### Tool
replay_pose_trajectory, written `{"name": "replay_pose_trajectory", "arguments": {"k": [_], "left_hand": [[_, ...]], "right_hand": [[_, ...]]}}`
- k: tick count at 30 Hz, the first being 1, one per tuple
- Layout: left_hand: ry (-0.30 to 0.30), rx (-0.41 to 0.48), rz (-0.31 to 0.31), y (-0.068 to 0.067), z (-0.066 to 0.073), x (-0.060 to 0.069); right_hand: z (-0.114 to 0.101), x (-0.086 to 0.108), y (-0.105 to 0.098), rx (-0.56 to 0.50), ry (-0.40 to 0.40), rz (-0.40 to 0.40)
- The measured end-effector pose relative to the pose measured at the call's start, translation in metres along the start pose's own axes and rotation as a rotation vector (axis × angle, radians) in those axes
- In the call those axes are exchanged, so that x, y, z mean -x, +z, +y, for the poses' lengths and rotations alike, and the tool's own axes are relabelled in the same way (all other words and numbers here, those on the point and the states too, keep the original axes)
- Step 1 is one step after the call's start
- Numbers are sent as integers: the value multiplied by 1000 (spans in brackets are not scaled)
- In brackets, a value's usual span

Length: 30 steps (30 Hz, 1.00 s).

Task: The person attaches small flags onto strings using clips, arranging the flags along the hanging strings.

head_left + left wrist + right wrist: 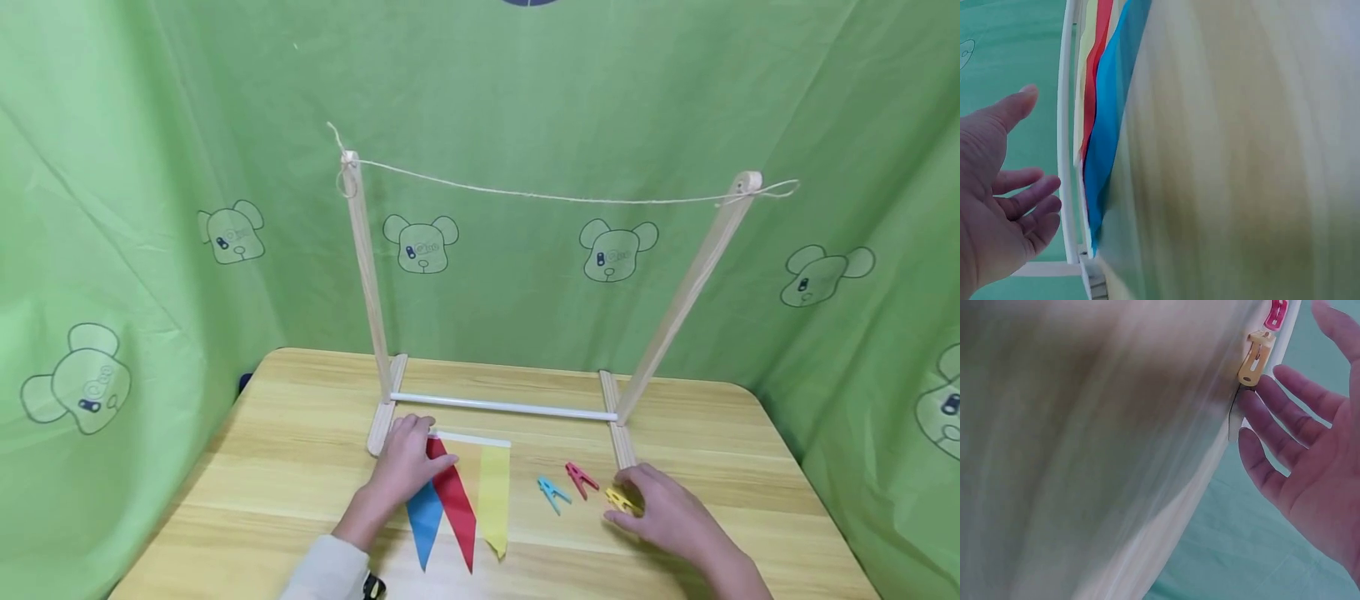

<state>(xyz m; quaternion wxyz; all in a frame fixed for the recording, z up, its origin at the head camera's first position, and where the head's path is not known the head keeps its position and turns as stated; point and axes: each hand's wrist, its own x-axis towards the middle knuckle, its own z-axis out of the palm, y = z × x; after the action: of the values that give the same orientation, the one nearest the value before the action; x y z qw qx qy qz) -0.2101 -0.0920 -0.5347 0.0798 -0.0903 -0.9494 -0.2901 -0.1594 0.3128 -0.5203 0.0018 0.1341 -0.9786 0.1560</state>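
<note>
A blue pennant [425, 523], a red pennant [456, 500] and a yellow pennant [494, 492] lie in a row on the table, their tops along a white strip [480, 440]. Over the strip's left end is my left hand [403, 463], thumb spread; the left wrist view shows nothing in its loosely bent fingers. My right hand [670, 510] hovers around the yellow clothespin [618, 500], fingers parted and not gripping it. Whether a fingertip touches that clothespin [1255, 359] I cannot tell. Left of it lie a pink-red clothespin [579, 477] and a blue clothespin [552, 492].
Behind the pennants stands a wooden frame with a left post [367, 275], a right post [690, 292] and a white crossbar [502, 407] low between them. A slack string [525, 194] spans the post tops. Green curtain [510, 292] surrounds the wooden table [300, 433].
</note>
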Motion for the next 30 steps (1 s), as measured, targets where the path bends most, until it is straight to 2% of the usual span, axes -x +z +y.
{"name": "replay_pose_trajectory", "arguments": {"k": [8,17,21,30], "left_hand": [[-77,51,38,9,3,-5],[-110,-23,24,14,5,-11],[-111,-53,25,16,4,-13],[-96,-89,25,21,0,-16]], "right_hand": [[2,0,1,-10,8,-40],[6,-2,8,-15,21,-80],[7,-3,9,-10,36,-91],[5,-3,8,-7,17,-87]]}}
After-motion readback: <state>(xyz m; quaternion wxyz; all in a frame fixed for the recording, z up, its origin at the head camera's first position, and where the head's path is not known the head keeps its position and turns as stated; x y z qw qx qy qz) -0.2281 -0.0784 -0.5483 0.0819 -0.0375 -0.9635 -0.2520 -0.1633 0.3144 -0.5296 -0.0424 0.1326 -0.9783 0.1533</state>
